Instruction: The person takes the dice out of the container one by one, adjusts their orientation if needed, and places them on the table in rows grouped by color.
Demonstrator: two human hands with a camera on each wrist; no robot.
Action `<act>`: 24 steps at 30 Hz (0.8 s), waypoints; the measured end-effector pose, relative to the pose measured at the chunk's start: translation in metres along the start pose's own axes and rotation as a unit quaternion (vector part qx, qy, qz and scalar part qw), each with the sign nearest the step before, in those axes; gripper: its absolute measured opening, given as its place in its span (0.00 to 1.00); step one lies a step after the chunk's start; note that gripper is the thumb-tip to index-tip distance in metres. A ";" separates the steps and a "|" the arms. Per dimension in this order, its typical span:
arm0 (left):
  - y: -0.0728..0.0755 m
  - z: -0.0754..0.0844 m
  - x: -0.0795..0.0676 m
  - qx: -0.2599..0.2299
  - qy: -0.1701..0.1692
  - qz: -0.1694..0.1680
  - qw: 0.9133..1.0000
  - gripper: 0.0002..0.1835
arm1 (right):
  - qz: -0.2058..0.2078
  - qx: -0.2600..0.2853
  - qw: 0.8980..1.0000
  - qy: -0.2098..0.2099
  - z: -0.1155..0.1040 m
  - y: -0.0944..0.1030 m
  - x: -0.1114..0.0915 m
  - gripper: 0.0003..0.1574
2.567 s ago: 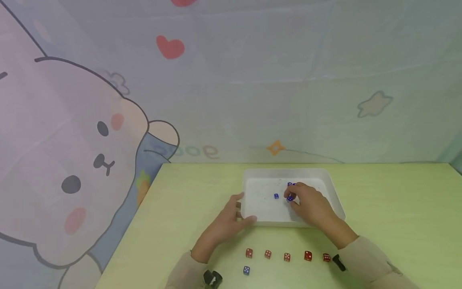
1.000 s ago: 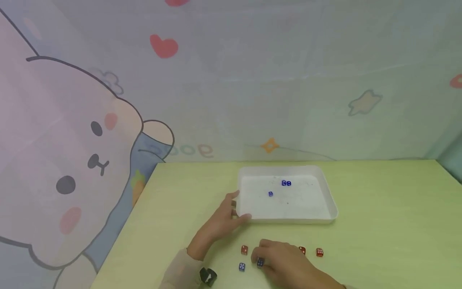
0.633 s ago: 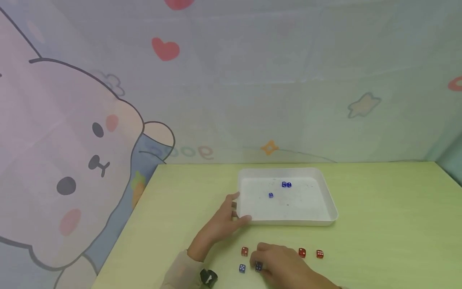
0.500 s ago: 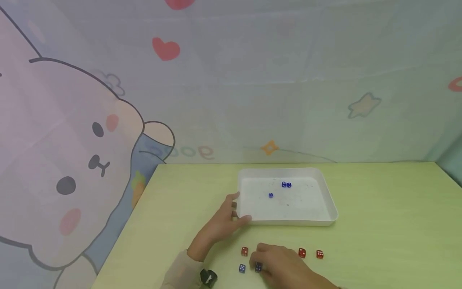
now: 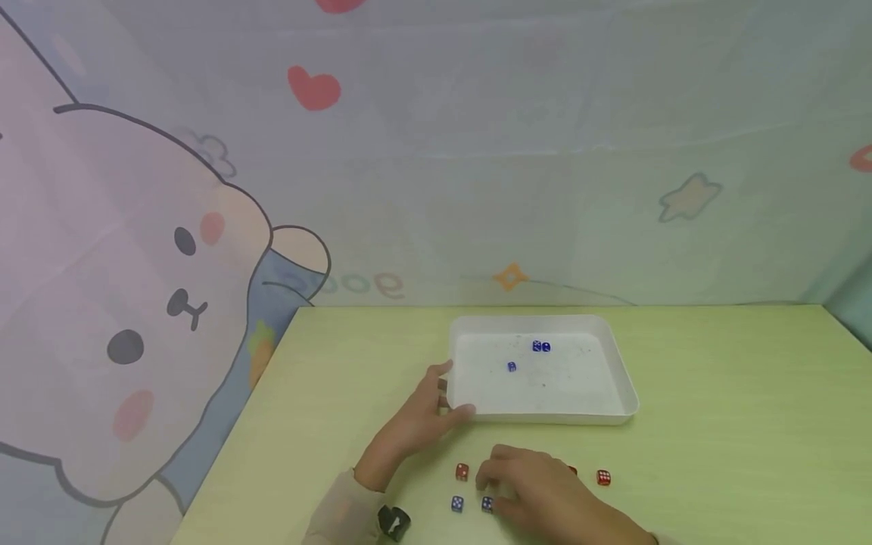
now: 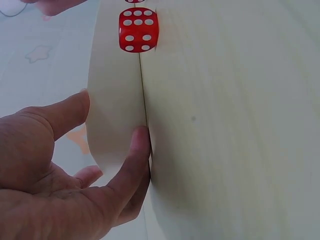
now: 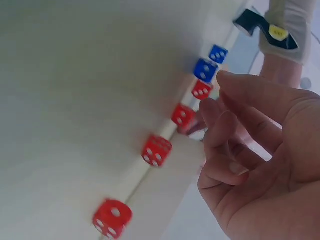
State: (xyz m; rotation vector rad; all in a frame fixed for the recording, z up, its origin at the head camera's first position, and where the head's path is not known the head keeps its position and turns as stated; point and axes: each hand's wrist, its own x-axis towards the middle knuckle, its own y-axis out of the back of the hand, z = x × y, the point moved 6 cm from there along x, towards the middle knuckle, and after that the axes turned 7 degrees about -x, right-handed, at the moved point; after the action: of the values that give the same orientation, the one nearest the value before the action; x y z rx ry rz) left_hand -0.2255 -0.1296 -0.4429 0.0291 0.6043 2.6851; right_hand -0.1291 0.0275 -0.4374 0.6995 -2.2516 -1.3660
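Lifted slightly, the right hand (image 5: 534,488) has let go of the blue die (image 5: 487,504), apparently set beside its blue twin (image 5: 457,504) to mirror the red dice (image 5: 462,472); whether it brushes the die is unclear. Loosely spread, the left hand (image 5: 424,415) braces the tray (image 5: 559,418), likely steadying it.

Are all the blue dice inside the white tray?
No, three blue dice lie in the white tray, but two other blue dice are on the table.

We look at an indoor spot, home or studio unclear: a cartoon-printed cloth (image 5: 511,151) hangs behind a yellow-green desk (image 5: 736,393).
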 end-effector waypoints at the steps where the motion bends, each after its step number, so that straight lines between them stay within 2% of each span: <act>1: 0.000 0.000 0.000 0.001 0.001 0.000 1.000 0.46 | -0.001 0.002 1.000 0.004 0.000 -0.002 0.000 0.15; 8: 0.000 0.001 -0.001 -0.001 -0.004 0.002 1.000 0.46 | -0.011 -0.012 1.000 0.021 -0.003 -0.012 0.006 0.12; 16: 0.000 0.003 -0.003 -0.001 -0.008 0.000 1.000 0.46 | -0.013 -0.020 1.000 0.015 -0.001 -0.009 0.001 0.13; 21: -0.003 0.004 -0.002 -0.004 -0.013 -0.005 1.000 0.46 | 0.001 -0.005 1.000 -0.003 0.000 0.004 -0.002 0.11; 24: -0.003 0.003 -0.002 0.002 -0.005 -0.003 1.000 0.46 | 0.041 0.002 0.999 -0.021 0.003 0.021 0.000 0.10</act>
State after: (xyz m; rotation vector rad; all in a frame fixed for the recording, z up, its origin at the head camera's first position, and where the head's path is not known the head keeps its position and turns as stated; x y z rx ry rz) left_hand -0.2217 -0.1262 -0.4410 0.0410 0.6046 2.6764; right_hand -0.1354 0.0377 -0.4202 0.5777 -2.2898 -1.3505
